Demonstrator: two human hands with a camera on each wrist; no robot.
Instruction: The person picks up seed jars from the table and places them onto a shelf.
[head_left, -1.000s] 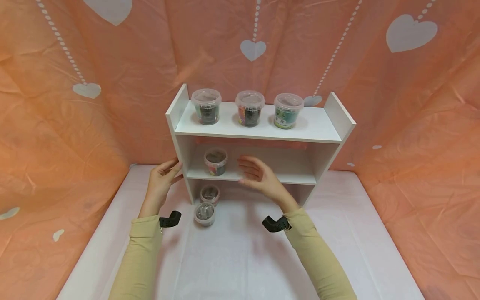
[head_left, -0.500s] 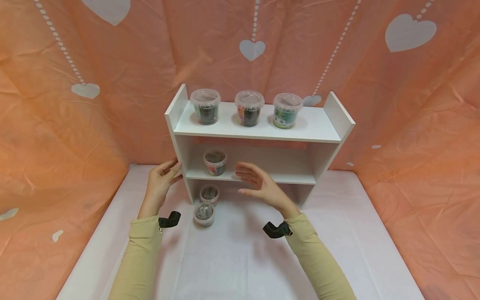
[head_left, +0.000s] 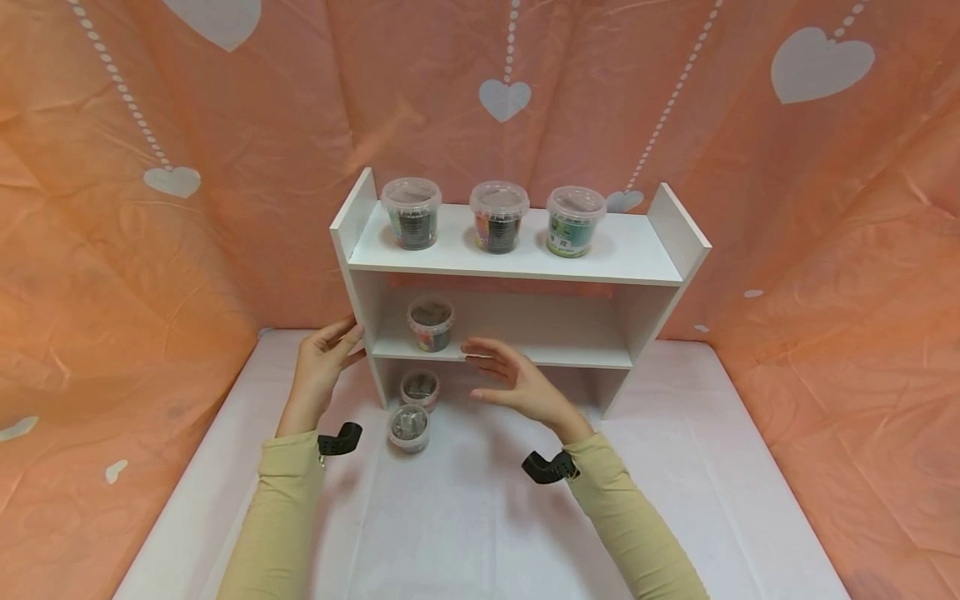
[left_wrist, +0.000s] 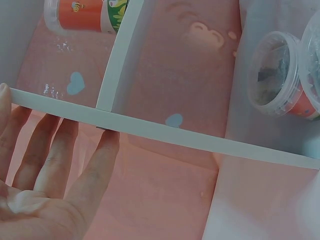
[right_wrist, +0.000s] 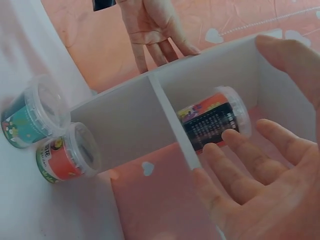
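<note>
My left hand rests its straight fingers against the left side panel of a white shelf unit; in the left wrist view the fingertips meet the panel's edge. Relaxed and holding nothing, my right hand hovers in front of the middle board, to the right of a lidded plastic tub. In the right wrist view that tub shows a black label panel beside a red one. Two more lidded tubs are lower down: one by the bottom of the unit, another just in front of it.
On the top board stand three lidded tubs, left, middle and right. An orange cloth with white hearts hangs behind and at both sides. The unit stands on a white-covered table.
My right hand has dropped from beside the tub on the middle board to slightly lower and further left, in front of the board's edge. The left hand and all tubs stay put.
</note>
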